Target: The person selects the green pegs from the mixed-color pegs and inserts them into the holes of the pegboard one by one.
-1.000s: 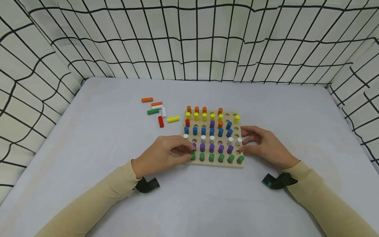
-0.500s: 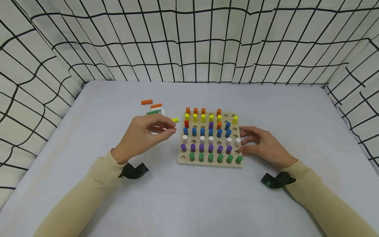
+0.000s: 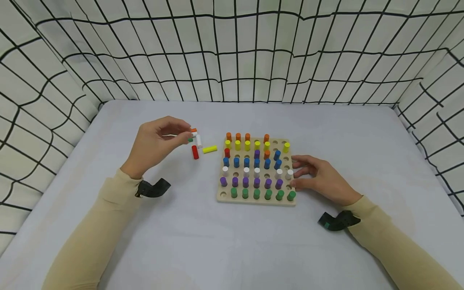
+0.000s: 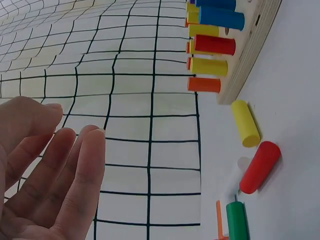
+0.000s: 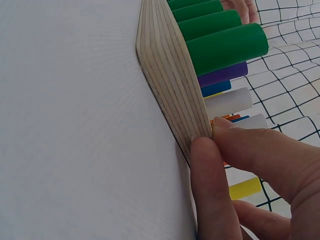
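Observation:
A wooden pegboard (image 3: 256,202) carries rows of upright pegs, with a row of green pegs (image 3: 256,194) nearest. My left hand (image 3: 154,145) hovers over the loose pegs to the board's left. Its thumb and fingers stand apart in the left wrist view, holding nothing. Below it lie a green peg (image 4: 237,221), a red peg (image 4: 260,167), a yellow peg (image 4: 246,124) and a white peg (image 3: 198,141); the hand partly covers the pile. My right hand (image 3: 324,177) rests its fingertips and thumb against the board's right edge (image 5: 172,95).
A white tabletop (image 3: 232,245) surrounds the board. Black-lined netting (image 3: 235,52) rises behind the table and along both sides. Several holes in the board hold no peg, among them the near left corner hole (image 3: 223,194).
My left hand has left the board's near left corner and travelled up and left to the loose pegs, hiding an orange one. The right hand stays at the board's edge.

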`<action>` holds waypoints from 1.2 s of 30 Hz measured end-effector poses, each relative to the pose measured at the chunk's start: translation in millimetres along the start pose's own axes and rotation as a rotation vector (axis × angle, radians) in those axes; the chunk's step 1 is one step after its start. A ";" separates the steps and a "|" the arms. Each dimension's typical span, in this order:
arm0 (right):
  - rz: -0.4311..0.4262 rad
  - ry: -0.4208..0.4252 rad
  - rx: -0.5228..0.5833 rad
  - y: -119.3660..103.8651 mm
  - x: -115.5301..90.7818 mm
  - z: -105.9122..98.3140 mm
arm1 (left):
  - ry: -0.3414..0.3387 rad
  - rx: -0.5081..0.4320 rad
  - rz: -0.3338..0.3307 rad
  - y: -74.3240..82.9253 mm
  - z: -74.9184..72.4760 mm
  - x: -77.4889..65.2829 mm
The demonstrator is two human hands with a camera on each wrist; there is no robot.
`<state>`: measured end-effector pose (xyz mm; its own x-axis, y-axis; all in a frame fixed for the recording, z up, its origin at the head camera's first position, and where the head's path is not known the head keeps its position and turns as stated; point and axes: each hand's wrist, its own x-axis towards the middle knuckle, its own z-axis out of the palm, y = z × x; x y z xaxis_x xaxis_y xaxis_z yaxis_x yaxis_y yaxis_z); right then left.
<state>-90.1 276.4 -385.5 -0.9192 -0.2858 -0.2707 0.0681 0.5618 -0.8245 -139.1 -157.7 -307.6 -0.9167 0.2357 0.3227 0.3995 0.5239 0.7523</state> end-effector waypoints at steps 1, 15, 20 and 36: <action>0.000 0.000 0.000 0.2 0.1 0.0 | 0.006 0.007 -0.006 -2.3 -1.5 1.9; 0.015 -0.002 -0.017 -0.5 0.3 0.6 | 0.014 0.090 -0.144 -32.9 -7.2 9.3; 0.012 -0.001 -0.028 -0.6 -0.2 -0.5 | -0.014 0.119 -0.180 -47.1 -6.6 11.1; -0.005 0.001 -0.013 -1.6 -2.6 -0.1 | -0.158 0.199 -0.269 -68.2 -0.4 10.7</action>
<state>-87.8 276.3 -383.4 -0.9198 -0.2881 -0.2666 0.0587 0.5707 -0.8191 -176.2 -191.2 -355.2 -0.9827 0.1835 0.0242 0.1527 0.7298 0.6664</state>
